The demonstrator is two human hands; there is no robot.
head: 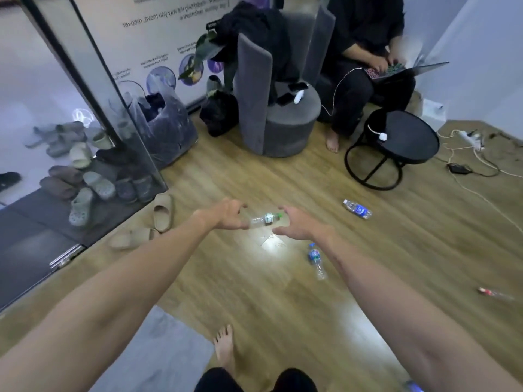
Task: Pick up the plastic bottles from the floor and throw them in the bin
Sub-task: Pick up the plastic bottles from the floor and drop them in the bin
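A clear plastic bottle with a green cap (264,219) lies on the wooden floor between my two outstretched hands. My left hand (226,215) is at its base end, fingers spread and curled, with the fingertips close to the bottle. My right hand (297,225) is at the cap end, open with thumb and fingers apart. Whether either hand touches the bottle is unclear. Two blue-labelled bottles (358,209) (316,260) lie to the right. A red-labelled bottle (493,294) lies far right. The bin (167,137), lined with a clear bag, stands at the back left by the glass door.
A grey armchair (283,120) and a black round side table (396,142) stand at the back. A person sits with a laptop (402,70). Cables and a power strip (469,140) trail at right. Slippers (162,212) lie left, and a grey mat (158,352) lies near my bare foot.
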